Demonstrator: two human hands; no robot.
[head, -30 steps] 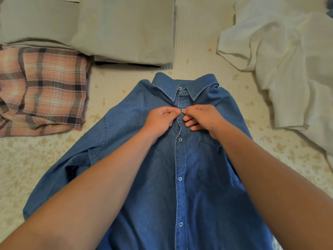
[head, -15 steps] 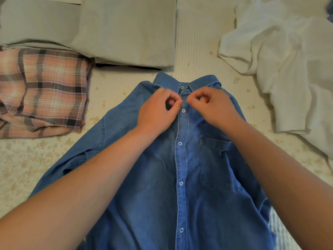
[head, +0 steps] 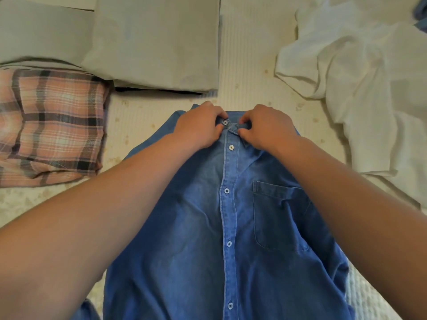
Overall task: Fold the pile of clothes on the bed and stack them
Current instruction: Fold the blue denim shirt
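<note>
Both forearms reach forward over the denim shirt point(head: 208, 227), which lies face up on the bed point(head: 249, 65), collar at the far end. The left hand point(head: 198, 125) is knuckles up at the collar, left of the placket, fingers curled and pinching the collar fabric just beside the top button point(head: 225, 122). The right hand point(head: 265, 128) mirrors it on the other side of that button, fingers curled under, thumb and fingertips gripping the collar edge. The hands are near each other but apart, with the top button in the gap between them.

Counts:
- Buttons visible on the placket: 5 below the top one, 6 total, running from the collar toward the near edge.
- 1 chest pocket point(head: 279, 215), right of the placket, partly under the right forearm.
- 1 folded pink plaid garment point(head: 50, 125), left of the shirt's collar, apart from it.
- Beige folded items point(head: 150, 42) beyond the collar and to its left; at least 2 pieces, exact number unclear since they overlap.
- 1 crumpled white garment point(head: 358, 88), unfolded, right of the collar and well apart from the shirt.
- A scrap of blue fabric point(head: 420, 12) at the far right corner, beyond the white garment; too cropped to identify.
</note>
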